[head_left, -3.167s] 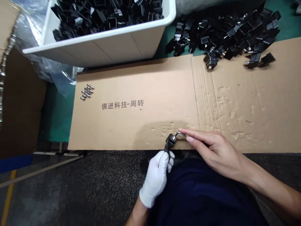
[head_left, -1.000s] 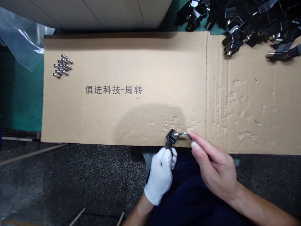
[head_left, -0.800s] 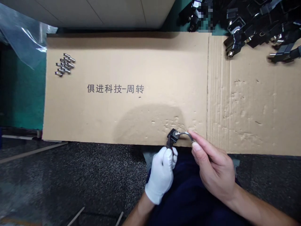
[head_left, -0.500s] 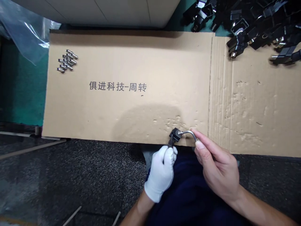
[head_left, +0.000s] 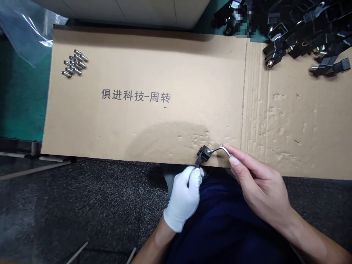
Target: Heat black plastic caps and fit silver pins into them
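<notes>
My left hand (head_left: 184, 194), in a white glove, is closed around the narrow dark stem leading to a small black block-shaped part (head_left: 204, 153). Whether this stem belongs to the part or is a separate tool, I cannot tell. Bare, my right hand (head_left: 260, 179) pinches a bent metal hex key (head_left: 223, 148) between thumb and forefinger. The key's far end meets a small silvery fitting on the block's right side. Both hands are at the front edge of a cardboard sheet (head_left: 143, 128), with the block just above it.
Several small metal pins (head_left: 74, 64) lie in a cluster at the cardboard's upper left. Black parts with metal ends (head_left: 302, 36) are heaped at the upper right. A pale bin-like object (head_left: 123, 13) borders the back; clear plastic (head_left: 24, 33) lies on the green surface (head_left: 22, 95).
The view has shifted slightly. The hex key's bend looks turned a little against the block, and my right hand is slightly farther right. Both grips are kept.
</notes>
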Demonstrator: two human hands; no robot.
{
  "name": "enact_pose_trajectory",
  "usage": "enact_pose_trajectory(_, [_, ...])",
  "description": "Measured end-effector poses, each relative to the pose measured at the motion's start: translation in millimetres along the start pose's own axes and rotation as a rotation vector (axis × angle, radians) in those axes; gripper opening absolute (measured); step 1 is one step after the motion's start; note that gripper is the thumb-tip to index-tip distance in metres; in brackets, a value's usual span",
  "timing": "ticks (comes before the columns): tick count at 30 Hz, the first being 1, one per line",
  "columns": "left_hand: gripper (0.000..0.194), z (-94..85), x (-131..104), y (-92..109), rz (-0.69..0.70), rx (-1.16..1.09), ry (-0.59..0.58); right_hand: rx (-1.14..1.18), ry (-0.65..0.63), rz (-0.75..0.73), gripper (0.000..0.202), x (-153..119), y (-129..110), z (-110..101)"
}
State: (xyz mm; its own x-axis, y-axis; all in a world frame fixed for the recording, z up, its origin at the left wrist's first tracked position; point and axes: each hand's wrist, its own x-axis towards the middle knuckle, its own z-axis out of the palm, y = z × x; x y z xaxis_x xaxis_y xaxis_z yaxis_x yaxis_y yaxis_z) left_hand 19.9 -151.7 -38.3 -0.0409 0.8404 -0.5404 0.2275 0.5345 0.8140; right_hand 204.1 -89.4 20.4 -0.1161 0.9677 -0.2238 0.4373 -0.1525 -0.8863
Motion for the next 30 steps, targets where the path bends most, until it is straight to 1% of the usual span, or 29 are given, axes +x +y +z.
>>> enact_pose_trajectory(6, [0.051,-3.2,0,2,-0.027,-0.007,-0.011,-0.03,-0.036,-0.002,0.035,7,-6,-5])
enact_pose_trajectory(10, [0.052,-4.5,1,2,-0.021,-0.011,-0.015,-0.045,-0.045,-0.005,0.033,9,-9,-8])
enact_pose_trajectory(21, [0.052,-6.6,3,3,-0.011,0.001,-0.022,-0.099,-0.104,0.001,0.033,14,-6,-14])
enact_pose_trajectory(30, [0.052,-8.9,4,-1,-0.012,0.03,-0.02,-0.126,-0.137,-0.006,0.033,20,-11,-18])
